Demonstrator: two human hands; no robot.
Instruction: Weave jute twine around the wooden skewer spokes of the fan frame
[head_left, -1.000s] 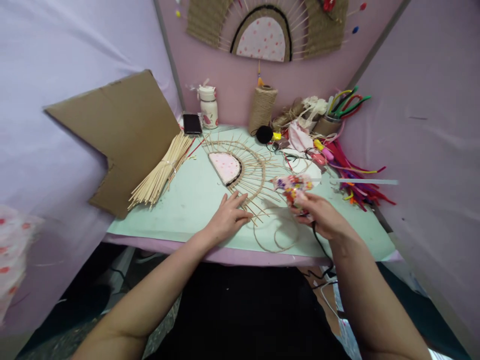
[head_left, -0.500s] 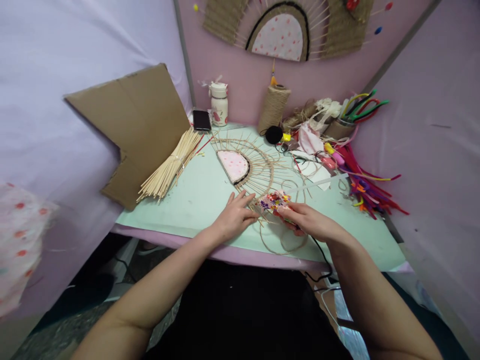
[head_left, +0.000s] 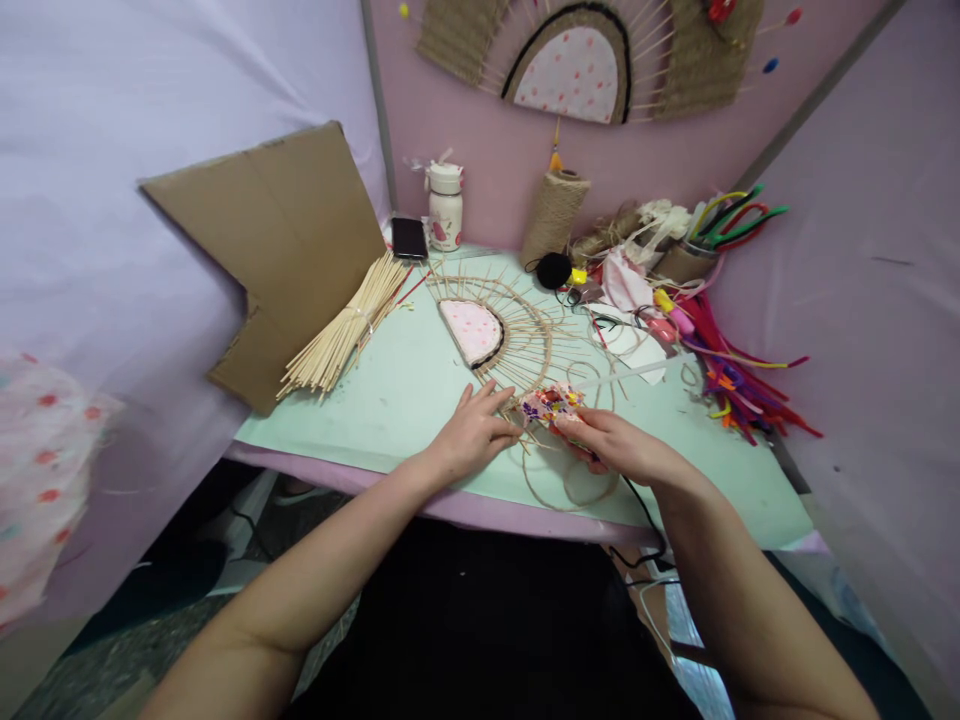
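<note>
My right hand (head_left: 611,440) is wrapped round a hot glue gun (head_left: 551,403) with a colourful pattern; a long pale glue stick (head_left: 637,372) juts from its back and a black cord hangs below. The gun's nozzle points left, close to my left hand (head_left: 476,432). That hand lies with its fingers stretched out at the near edge of a half-round stick frame (head_left: 525,340), fingertips by the stick ends. The frame has thin sticks fanning from a pink dotted half-circle (head_left: 471,330), with twine run across them. What the nozzle touches is hidden.
Left stand a bundle of sticks (head_left: 349,325) and a cut cardboard sheet (head_left: 289,235). Behind are a phone (head_left: 409,238), a bottle (head_left: 445,210) and a twine spool (head_left: 555,215). Pipe cleaners (head_left: 731,370) lie right. Loose twine (head_left: 536,490) curls near the front edge.
The whole view has shifted slightly, so the background sits a little further right. Both hands and the glue gun keep nearly the same place at the frame's edge.
</note>
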